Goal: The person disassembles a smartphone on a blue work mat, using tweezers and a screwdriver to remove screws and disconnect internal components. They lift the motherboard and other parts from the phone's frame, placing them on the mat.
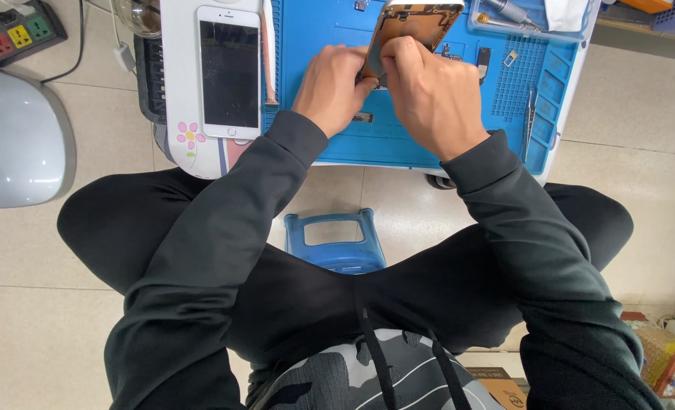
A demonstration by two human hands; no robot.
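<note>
Bright, even light from overhead; soft shadows under the right hand [428, 95] (edges bend slightly), focus sharp throughout.

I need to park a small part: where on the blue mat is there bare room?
The blue mat is bare along its near edge, below both hands, and left of the left hand up to the white phone. It is crowded at the opened phone body under the right hand, and by the tweezers on the right.
</note>
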